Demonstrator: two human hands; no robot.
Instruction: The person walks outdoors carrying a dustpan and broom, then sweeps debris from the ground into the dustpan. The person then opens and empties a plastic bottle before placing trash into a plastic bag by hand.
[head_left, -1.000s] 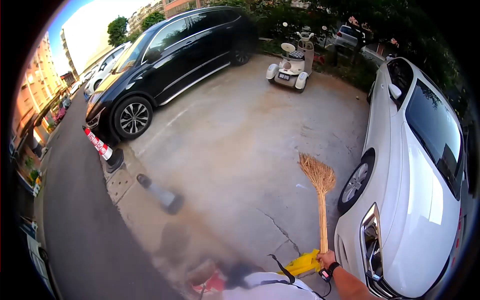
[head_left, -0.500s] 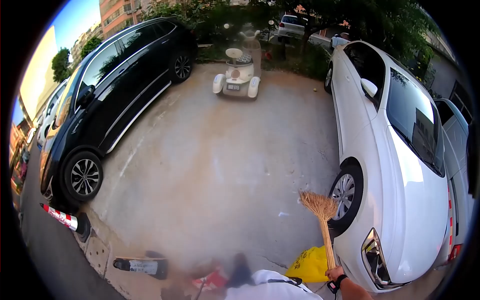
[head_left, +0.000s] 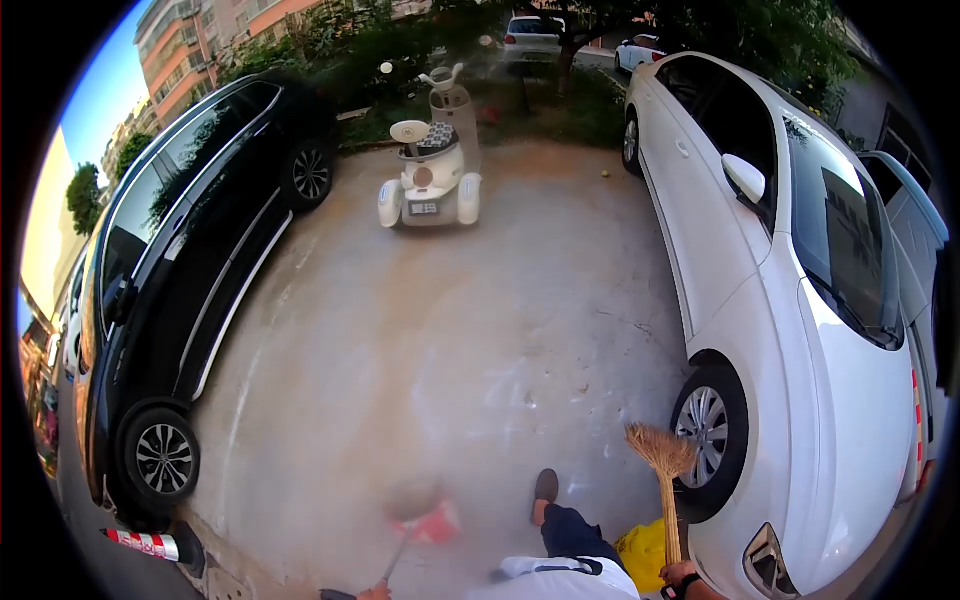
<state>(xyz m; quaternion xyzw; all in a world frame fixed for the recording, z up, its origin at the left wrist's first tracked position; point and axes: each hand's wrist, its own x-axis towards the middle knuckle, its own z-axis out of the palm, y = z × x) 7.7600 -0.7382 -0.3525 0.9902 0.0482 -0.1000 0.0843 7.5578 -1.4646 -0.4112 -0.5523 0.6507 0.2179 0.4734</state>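
Observation:
My right hand [head_left: 679,573], at the bottom right, is closed round the handle of a straw broom [head_left: 662,455]. The broom stands bristles up, close to the white car's front wheel. My left hand [head_left: 376,591] shows only in part at the bottom edge, wrapped on the thin handle of a red dustpan [head_left: 432,522]. That dustpan is low over the concrete and blurred. Behind the broom handle, a yellow bag [head_left: 642,550] is partly hidden by my leg. My foot, in a brown shoe [head_left: 546,485], is ahead of my body on the ground.
A black car [head_left: 205,235] stands on the left and a white car [head_left: 740,270] on the right. At the far end of the concrete is a white scooter [head_left: 432,180]. A red-and-white traffic cone [head_left: 150,544] lies tipped at the lower left.
My view has shifted forward, and the cars and scooter sit differently in it. My left hand, leg and shoe have come into sight. The broom stays upright in my right hand.

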